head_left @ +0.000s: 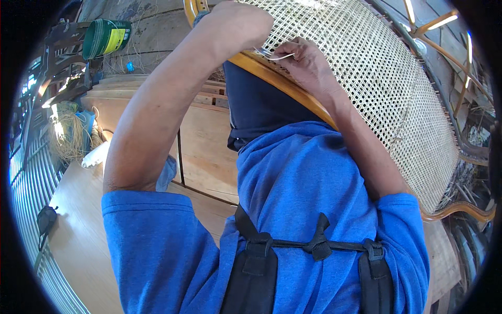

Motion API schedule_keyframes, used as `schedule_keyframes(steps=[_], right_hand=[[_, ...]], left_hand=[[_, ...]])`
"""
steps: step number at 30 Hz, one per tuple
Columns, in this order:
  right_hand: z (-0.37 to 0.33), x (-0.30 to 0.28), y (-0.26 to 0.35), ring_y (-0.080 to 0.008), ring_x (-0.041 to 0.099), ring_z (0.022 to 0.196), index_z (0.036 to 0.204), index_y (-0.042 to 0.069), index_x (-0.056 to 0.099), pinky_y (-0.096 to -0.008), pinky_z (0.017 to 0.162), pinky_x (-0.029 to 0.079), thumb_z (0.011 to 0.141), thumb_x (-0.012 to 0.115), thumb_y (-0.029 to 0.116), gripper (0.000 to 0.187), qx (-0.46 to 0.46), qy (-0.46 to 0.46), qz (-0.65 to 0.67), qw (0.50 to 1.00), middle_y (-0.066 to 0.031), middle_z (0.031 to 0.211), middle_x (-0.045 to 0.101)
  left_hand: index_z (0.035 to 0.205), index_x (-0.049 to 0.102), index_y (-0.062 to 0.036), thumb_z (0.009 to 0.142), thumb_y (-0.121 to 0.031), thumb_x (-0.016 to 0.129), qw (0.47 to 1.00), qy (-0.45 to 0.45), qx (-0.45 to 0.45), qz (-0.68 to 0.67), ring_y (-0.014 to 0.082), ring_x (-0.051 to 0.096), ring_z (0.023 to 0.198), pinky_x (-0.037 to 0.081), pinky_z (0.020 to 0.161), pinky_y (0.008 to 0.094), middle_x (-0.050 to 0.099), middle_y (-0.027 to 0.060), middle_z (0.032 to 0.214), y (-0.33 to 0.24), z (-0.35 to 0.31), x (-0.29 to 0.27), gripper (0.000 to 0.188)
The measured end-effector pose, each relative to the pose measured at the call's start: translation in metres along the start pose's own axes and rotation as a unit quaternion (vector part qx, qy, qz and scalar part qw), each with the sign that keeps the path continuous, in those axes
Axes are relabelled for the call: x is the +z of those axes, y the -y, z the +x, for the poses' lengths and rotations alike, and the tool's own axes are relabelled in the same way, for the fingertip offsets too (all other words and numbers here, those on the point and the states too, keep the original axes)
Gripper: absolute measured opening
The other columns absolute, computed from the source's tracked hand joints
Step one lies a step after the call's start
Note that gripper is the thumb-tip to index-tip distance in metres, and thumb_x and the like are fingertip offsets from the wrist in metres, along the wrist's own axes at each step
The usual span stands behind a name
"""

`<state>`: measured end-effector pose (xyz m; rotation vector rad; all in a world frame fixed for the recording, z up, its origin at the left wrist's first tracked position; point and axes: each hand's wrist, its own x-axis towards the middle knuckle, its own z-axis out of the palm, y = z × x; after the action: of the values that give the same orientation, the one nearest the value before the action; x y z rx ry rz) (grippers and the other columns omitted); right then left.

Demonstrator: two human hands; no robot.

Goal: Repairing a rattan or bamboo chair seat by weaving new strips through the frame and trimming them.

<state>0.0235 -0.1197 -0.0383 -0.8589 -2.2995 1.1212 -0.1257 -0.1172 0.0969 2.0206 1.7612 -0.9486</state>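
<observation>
A pale woven cane panel (361, 68) in a varnished wooden frame (282, 82) lies across my lap. My right hand (307, 62) rests over the panel by the frame's near rail. Its fingers are pinched on a thin pale cane strip (283, 57), which curves out to the left. My left hand (247, 23) is bent over the same rail, close to the strip's left end. The back of that hand and the wrist hide its fingers, so I cannot see what they hold.
A green bucket (99, 39) with a yellow label stands at the far left. Below it is a bundle of loose cane strands (68, 133). Wooden boards (204, 149) lie to my left, with a small black bag (46, 220) beyond. Wooden poles (439, 23) rise at the far right.
</observation>
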Motion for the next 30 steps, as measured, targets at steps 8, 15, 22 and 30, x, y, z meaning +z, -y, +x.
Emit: schedule_keyframes(steps=[8, 15, 22, 30], right_hand=[[0.016, -0.031, 0.021, -0.0223, 0.052, 0.063, 0.073, 0.003, 0.062, -0.0356, 0.061, 0.043, 0.075, 0.058, 0.024, 0.021, 0.179, 0.161, -0.003, 0.971, -0.0112, 0.064, 0.052], [0.026, -0.027, 0.012, -0.0148, 0.049, 0.052, 0.07, -0.001, 0.059, -0.0323, 0.051, 0.04, 0.075, 0.059, 0.025, 0.026, 0.132, 0.195, -0.03, 0.971, -0.008, 0.055, 0.052], [0.025, -0.014, 0.032, -0.0336, 0.065, 0.085, 0.088, 0.005, 0.068, -0.0383, 0.077, 0.051, 0.082, 0.052, 0.023, 0.024, 0.187, 0.156, -0.187, 0.952, -0.0173, 0.085, 0.066], [0.021, -0.026, 0.006, -0.0331, 0.064, 0.082, 0.097, 0.006, 0.066, -0.0387, 0.076, 0.05, 0.084, 0.059, 0.022, 0.022, 0.105, 0.19, -0.031, 0.976, -0.0182, 0.087, 0.065]], left_hand=[[0.089, 0.071, -0.0058, 0.081, -0.018, 0.052, 0.999, -0.018, 0.042, -0.016, 0.0276, 0.065, 0.089, 0.051, 0.076, 0.0405, 0.069, 0.0121, 0.089, -0.012, 0.014, 0.006, 0.024], [0.092, 0.072, -0.0088, 0.081, -0.019, 0.053, 0.999, -0.004, 0.01, -0.05, 0.026, 0.066, 0.09, 0.052, 0.077, 0.0392, 0.069, 0.0128, 0.09, -0.014, 0.006, 0.003, 0.024], [0.078, 0.068, -0.0002, 0.078, -0.008, 0.051, 0.982, -0.163, 0.087, -0.041, 0.0319, 0.066, 0.077, 0.053, 0.066, 0.0413, 0.066, 0.0184, 0.082, -0.011, -0.006, 0.036, 0.019], [0.078, 0.068, 0.0003, 0.078, -0.009, 0.051, 0.986, -0.152, 0.065, -0.028, 0.0302, 0.066, 0.081, 0.053, 0.069, 0.0392, 0.066, 0.0183, 0.082, -0.017, -0.008, 0.035, 0.02]])
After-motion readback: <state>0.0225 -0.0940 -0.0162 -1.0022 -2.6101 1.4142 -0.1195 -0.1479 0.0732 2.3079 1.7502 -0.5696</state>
